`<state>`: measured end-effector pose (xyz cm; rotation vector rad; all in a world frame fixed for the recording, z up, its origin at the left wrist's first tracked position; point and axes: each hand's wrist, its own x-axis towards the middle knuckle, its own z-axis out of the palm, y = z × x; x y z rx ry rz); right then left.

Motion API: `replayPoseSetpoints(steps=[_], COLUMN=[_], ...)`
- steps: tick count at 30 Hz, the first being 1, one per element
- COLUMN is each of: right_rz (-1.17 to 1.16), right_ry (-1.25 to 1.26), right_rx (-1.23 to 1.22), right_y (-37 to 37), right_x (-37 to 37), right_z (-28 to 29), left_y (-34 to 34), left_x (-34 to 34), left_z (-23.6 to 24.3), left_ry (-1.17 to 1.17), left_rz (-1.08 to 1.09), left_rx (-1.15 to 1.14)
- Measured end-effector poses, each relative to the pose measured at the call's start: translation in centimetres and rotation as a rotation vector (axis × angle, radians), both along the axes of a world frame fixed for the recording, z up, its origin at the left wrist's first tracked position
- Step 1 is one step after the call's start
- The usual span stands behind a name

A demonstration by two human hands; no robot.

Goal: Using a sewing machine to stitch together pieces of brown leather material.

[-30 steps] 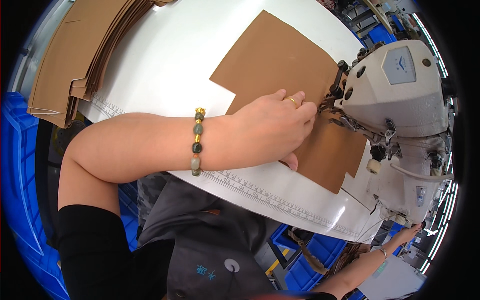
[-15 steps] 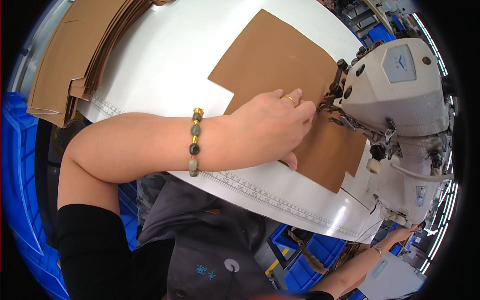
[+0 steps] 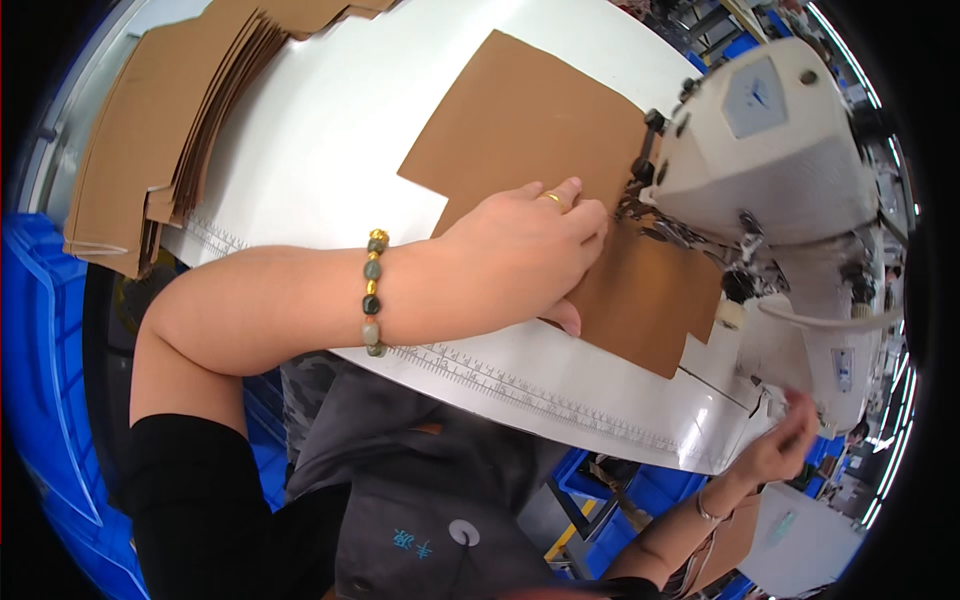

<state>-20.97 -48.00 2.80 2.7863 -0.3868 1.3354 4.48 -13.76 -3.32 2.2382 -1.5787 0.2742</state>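
Under the needle area of a white sewing machine (image 3: 760, 150) lies a brown cut panel (image 3: 510, 110) with notched corners. My left hand (image 3: 530, 250) presses on this panel just left of the presser mechanism, fingers slightly bent and resting on it, thumb spread toward the front; a beaded bracelet circles that wrist. My right hand (image 3: 780, 445) is raised at the machine's lower right, near the table's front edge; motion blurs its fingers, and I cannot see whether they hold anything.
A thick stack of brown panels (image 3: 150, 120) sits at the table's left end. The white tabletop (image 3: 310, 110) has a ruler along its front edge. Blue bins (image 3: 45, 350) stand left and beneath at right. A thin white hose (image 3: 830, 320) runs across the machine's front.
My right hand has left the machine's far right side and moved up and leftward toward the table edge. My left hand stays on the panel; the view has shifted slightly.
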Motion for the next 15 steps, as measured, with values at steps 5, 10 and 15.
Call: replayPoseSetpoints(steps=[5, 10, 15], right_rz=[0.508, 0.415, 0.406], right_ry=[0.500, 0.636, 0.703], right_rx=[-0.105, -0.268, -0.201], right_y=[10.2, 12.0, 12.2], right_x=[11.8, 14.3, 14.5], right_z=[-3.1, -4.1, -5.5], left_y=[1.5, 0.9, 1.0], left_x=[-0.2, -0.5, -0.5], left_z=[0.4, 0.8, 1.2], left_ry=[-0.001, -0.015, -0.023], left_rz=[0.040, 0.025, 0.029], left_rx=[0.063, 0.100, 0.130])
